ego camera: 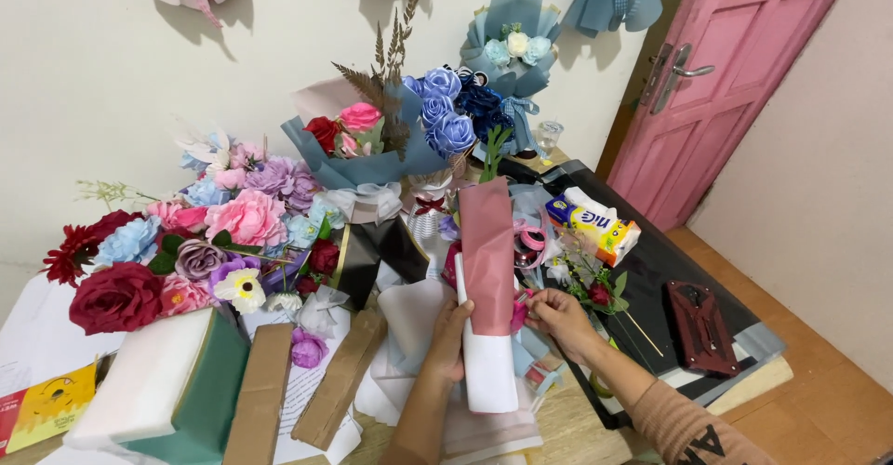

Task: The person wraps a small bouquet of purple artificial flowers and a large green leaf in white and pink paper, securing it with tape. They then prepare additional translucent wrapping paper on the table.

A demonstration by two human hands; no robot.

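Left hand [450, 333] grips an upright pink-and-white paper wrap [487, 288] at lower centre.
Right hand [556, 314] pinches a small pink flower [519, 313] against its edge, steadying both.

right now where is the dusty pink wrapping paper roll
In the head view it stands upright just right of centre, gripped by the left hand, with the dusty pink wrapping paper roll in front of the blue bouquet.
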